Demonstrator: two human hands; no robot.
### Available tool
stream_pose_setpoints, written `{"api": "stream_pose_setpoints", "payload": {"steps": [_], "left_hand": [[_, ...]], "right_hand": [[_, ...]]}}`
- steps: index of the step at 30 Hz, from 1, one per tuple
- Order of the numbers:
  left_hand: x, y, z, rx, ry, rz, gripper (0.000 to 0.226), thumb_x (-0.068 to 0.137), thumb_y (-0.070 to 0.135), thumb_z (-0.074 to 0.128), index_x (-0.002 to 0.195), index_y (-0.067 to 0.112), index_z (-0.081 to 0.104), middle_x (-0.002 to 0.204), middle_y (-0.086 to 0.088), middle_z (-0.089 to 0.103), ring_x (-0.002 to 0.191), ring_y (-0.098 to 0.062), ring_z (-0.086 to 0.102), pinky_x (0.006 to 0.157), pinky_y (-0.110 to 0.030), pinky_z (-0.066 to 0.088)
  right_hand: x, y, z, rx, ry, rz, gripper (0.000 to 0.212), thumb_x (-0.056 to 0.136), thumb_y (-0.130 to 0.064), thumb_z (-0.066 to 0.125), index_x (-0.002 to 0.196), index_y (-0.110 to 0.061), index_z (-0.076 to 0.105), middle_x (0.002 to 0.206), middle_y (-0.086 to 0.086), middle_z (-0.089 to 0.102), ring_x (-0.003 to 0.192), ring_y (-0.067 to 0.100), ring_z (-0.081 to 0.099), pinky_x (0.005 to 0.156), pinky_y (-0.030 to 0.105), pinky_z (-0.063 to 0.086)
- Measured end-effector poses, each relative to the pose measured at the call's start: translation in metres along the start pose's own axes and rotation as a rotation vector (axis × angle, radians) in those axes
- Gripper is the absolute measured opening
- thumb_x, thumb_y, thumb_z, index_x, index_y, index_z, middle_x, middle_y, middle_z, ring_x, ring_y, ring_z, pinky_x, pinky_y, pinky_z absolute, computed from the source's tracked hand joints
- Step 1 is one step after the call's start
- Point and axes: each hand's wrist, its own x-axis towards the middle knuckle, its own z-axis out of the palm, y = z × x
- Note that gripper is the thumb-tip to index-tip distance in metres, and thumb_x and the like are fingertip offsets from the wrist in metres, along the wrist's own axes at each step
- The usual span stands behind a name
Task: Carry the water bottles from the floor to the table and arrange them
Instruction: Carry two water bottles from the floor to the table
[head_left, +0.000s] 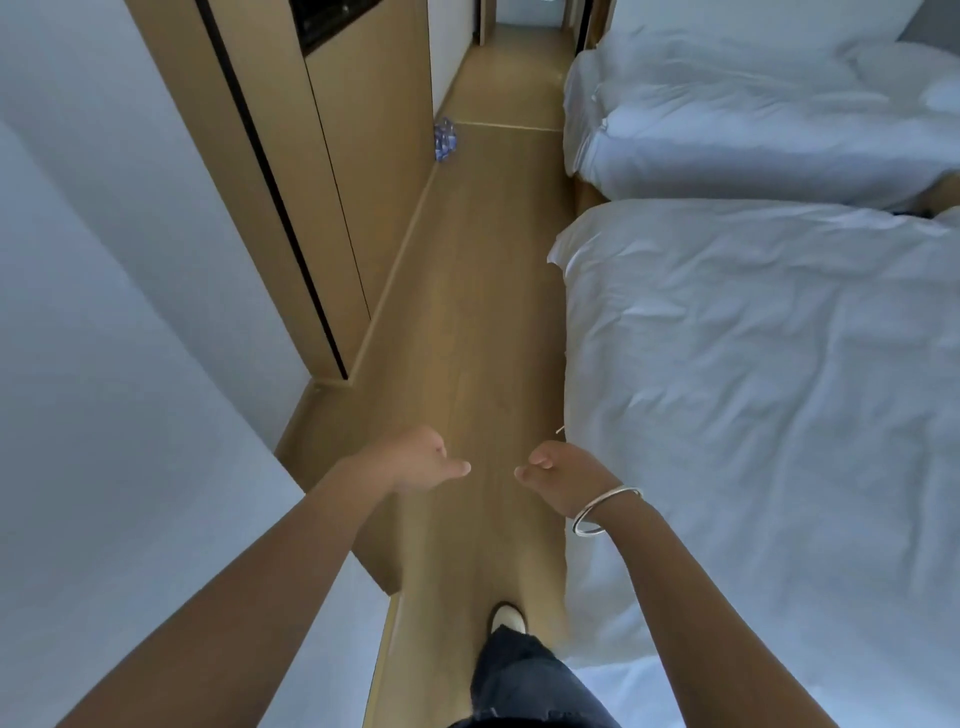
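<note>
Crinkly water bottles (444, 139) on smooth wood floor (483, 312)

A narrow strip of pale wooden floor (467, 291) runs between a white wall (104, 291) with a wood-panelled cabinet (363, 156) on one side and two beds (753, 364) under rumpled white covers on the other, in soft, cool light.

Both bare forearms extend from the lower corners toward the lower centre of the frame, converging. The left hand (415, 460) is empty, fingers loosely curled downward and thumb pointing inward to the right. The right hand (563, 467) is likewise empty with fingers loosely curled, thumb pointing left toward the other; the two hands are near but apart.
</note>
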Motion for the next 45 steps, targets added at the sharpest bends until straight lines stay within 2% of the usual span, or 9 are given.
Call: {"api": "stream_pose_setpoints", "payload": {"steps": [4,6,10,14,18,22,29,36,45], "left_hand": [[0.058,0.030,-0.049,-0.010,0.043,-0.002,0.030,0.088,0.050,0.051,0.087,0.020,0.050,0.087,-0.002,0.050,0.078,-0.019,0.047,0.067,-0.028,0.034],[0.084,0.041,-0.066,-0.046,0.058,0.001,0.029,0.088,0.049,0.051,0.089,0.020,0.049,0.090,-0.001,0.049,0.081,-0.018,0.046,0.070,-0.029,0.034],[0.128,0.053,-0.090,0.001,0.014,0.007,0.028,0.091,0.047,0.048,0.088,0.019,0.043,0.090,-0.002,0.043,0.080,-0.017,0.040,0.055,-0.026,0.024],[0.178,0.051,-0.125,-0.056,0.059,-0.006,0.028,0.090,0.045,0.050,0.088,0.016,0.051,0.090,-0.005,0.053,0.082,-0.020,0.050,0.066,-0.028,0.036],[0.236,0.047,-0.170,-0.106,0.126,-0.010,0.038,0.090,0.043,0.052,0.102,0.009,0.061,0.105,-0.007,0.064,0.099,-0.023,0.058,0.086,-0.033,0.045],[0.300,0.040,-0.226,-0.083,0.151,0.003,0.037,0.090,0.043,0.053,0.102,0.009,0.061,0.105,-0.008,0.064,0.099,-0.024,0.059,0.081,-0.031,0.043],[0.395,0.020,-0.330,-0.123,0.147,-0.010,0.037,0.088,0.042,0.057,0.102,0.009,0.062,0.107,-0.009,0.064,0.100,-0.024,0.059,0.084,-0.031,0.044],[0.476,0.008,-0.383,-0.097,0.097,-0.005,0.034,0.087,0.043,0.057,0.096,0.010,0.062,0.104,-0.008,0.065,0.098,-0.024,0.060,0.090,-0.035,0.047],[0.604,0.043,-0.454,-0.045,0.106,0.019,0.030,0.084,0.048,0.058,0.085,0.018,0.058,0.096,-0.002,0.065,0.092,-0.020,0.060,0.083,-0.033,0.046]], "right_hand": [[0.066,-0.011,-0.050,0.018,0.002,-0.026,0.025,0.093,-0.033,0.047,0.073,-0.018,0.046,0.094,0.006,0.052,0.087,0.020,0.047,0.077,0.025,0.034],[0.094,-0.014,-0.070,0.025,0.014,-0.033,0.024,0.093,-0.032,0.048,0.073,-0.020,0.042,0.093,0.004,0.049,0.087,0.020,0.045,0.077,0.025,0.035],[0.148,-0.021,-0.094,-0.013,-0.048,-0.008,0.036,0.094,-0.031,0.046,0.063,-0.032,0.028,0.085,-0.006,0.043,0.094,0.023,0.048,0.078,0.027,0.039],[0.206,-0.031,-0.112,0.036,-0.014,0.020,0.032,0.089,-0.029,0.053,0.063,-0.024,0.035,0.072,-0.006,0.044,0.068,0.015,0.046,0.056,0.021,0.035],[0.272,-0.044,-0.131,-0.007,-0.016,-0.009,0.018,0.088,-0.031,0.054,0.078,-0.017,0.047,0.078,-0.005,0.049,0.080,0.019,0.051,0.069,0.024,0.036],[0.348,-0.072,-0.158,-0.008,0.017,0.004,0.029,0.087,-0.033,0.055,0.106,-0.010,0.058,0.097,0.000,0.053,0.100,0.024,0.055,0.078,0.024,0.037],[0.454,-0.131,-0.198,-0.005,0.073,0.035,0.037,0.087,-0.034,0.056,0.116,-0.011,0.058,0.122,0.009,0.059,0.112,0.024,0.055,0.088,0.027,0.040],[0.531,-0.155,-0.220,-0.003,0.044,0.065,0.037,0.087,-0.034,0.057,0.116,-0.011,0.057,0.123,0.008,0.059,0.113,0.023,0.055,0.085,0.023,0.038],[0.654,-0.161,-0.288,0.003,0.010,0.058,0.039,0.089,-0.034,0.055,0.120,-0.011,0.054,0.125,0.006,0.057,0.113,0.020,0.054,0.091,0.027,0.040]]}}
